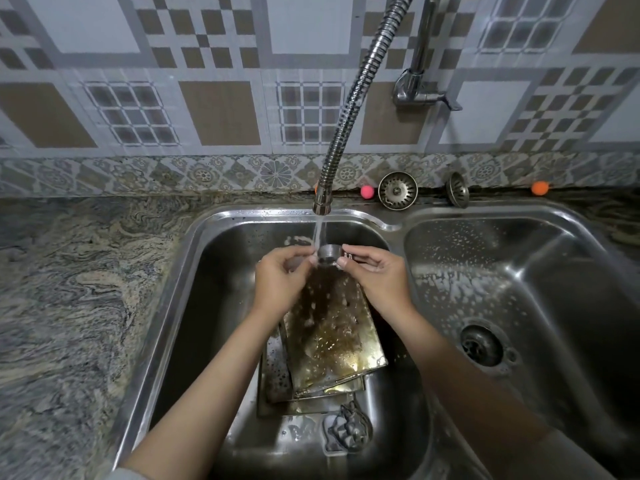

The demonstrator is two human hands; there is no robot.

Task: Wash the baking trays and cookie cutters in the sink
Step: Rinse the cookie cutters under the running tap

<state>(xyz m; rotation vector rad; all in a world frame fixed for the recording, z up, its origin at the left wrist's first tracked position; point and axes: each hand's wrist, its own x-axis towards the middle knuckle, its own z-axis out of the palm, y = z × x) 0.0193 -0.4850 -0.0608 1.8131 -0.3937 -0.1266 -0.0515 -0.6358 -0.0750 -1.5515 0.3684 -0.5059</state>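
Now under the faucet (349,109), left hand (280,282) and right hand (375,277), fingers pinching a round cookie cutter (328,254), baking trays (329,337) below.

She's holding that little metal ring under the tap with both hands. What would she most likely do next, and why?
Probably turn the round cookie cutter between her fingers so the water stream reaches its whole rim. Both the left hand and right hand pinch it by its sides right under the faucet spout, so the pinched spots stay unrinsed. The baking trays below look still unwashed.
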